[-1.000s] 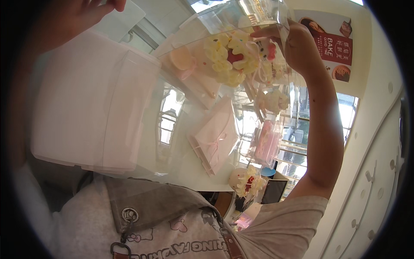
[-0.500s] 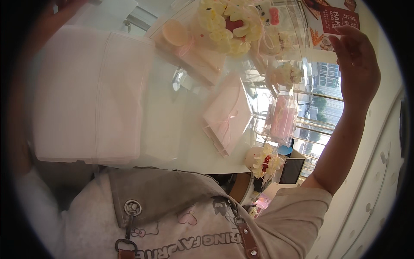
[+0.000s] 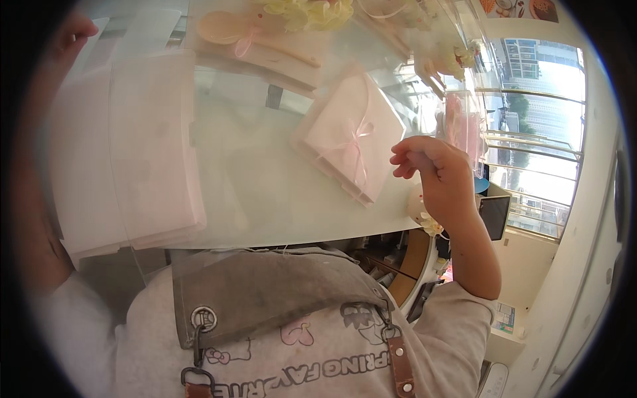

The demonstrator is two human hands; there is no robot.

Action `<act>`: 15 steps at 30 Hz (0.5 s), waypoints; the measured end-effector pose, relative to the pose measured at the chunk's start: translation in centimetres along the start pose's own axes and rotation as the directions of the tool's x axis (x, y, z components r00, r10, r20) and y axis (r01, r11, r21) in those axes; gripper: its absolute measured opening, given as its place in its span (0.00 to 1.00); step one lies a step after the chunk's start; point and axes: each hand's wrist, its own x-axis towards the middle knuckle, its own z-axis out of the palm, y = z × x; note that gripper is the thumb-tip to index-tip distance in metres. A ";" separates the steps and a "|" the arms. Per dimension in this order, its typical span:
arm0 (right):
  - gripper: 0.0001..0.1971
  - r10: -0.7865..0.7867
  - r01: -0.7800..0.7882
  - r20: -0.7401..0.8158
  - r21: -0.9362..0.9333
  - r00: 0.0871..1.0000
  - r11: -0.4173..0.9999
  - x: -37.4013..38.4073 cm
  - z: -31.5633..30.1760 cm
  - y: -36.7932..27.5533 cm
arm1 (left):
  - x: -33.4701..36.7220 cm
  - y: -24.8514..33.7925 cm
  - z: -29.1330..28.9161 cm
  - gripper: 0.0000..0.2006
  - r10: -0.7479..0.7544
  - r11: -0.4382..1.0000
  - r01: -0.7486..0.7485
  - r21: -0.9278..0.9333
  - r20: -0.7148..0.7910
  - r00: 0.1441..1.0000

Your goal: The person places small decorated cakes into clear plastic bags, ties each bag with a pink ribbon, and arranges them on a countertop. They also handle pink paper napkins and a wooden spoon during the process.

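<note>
Firstly, hands, two. Left hand (image 3: 74, 34): far left, dark at the picture's rim, fingers bent; whether it grips anything cannot be told. Right hand (image 3: 434, 166): raised at the right, fingers loosely curled and slightly parted, nothing seen between them; contact with the box beside it cannot be confirmed.

Item: ribbon-tied box (image 3: 342, 132), pale pink, lying aslant on the right part of the bench (image 3: 245, 199), nearest to the right hand. Bow uppermost, probably so that the knot is neither crushed nor hidden.

Item: large pale pink case (image 3: 156, 139), left side, reaching the near edge; its broad face presumably gives it a steady rest within easy reach of the body.

Item: long pink packet (image 3: 285, 63), far side, ribboned, round beige piece (image 3: 219, 28) at its left end, seemingly secured by the tie.

Item: yellow flower-like decoration (image 3: 312, 12), far side, partly cut off; purpose of its placing unclear.
</note>
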 end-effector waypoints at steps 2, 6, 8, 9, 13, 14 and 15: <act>0.07 0.128 -0.128 0.007 0.000 0.992 0.992 0.5 1.3 1.3 | -0.2 0.5 -0.1 0.07 -0.014 0.999 0.014 0.049 0.008 1.000; 0.08 0.164 -0.151 0.048 -0.206 0.985 0.967 1.6 3.5 2.3 | -0.1 0.1 1.1 0.04 0.016 1.000 -0.016 0.004 -0.068 0.998; 0.11 0.115 -0.106 0.040 -0.187 0.993 0.977 2.1 4.4 3.6 | 0.3 -1.6 2.8 0.04 0.024 0.988 -0.046 -0.145 -0.151 0.988; 0.10 0.093 -0.086 0.027 -0.205 0.995 0.975 2.3 4.7 3.9 | 0.3 -2.0 2.7 0.03 0.000 0.997 -0.007 -0.078 -0.095 0.995; 0.08 0.063 -0.057 0.027 -0.195 0.998 0.979 2.6 4.9 3.4 | 0.1 -1.8 1.8 0.02 -0.073 0.997 0.073 -0.018 0.010 0.997; 0.07 0.065 -0.060 0.018 -0.192 0.998 0.980 2.6 4.8 3.4 | 0.0 -1.6 1.8 0.02 -0.077 0.995 0.078 -0.063 0.009 0.997; 0.07 0.066 -0.063 0.008 -0.189 0.998 0.980 2.5 4.8 3.3 | -0.1 -1.3 1.8 0.02 -0.082 0.991 0.082 -0.107 0.007 0.997</act>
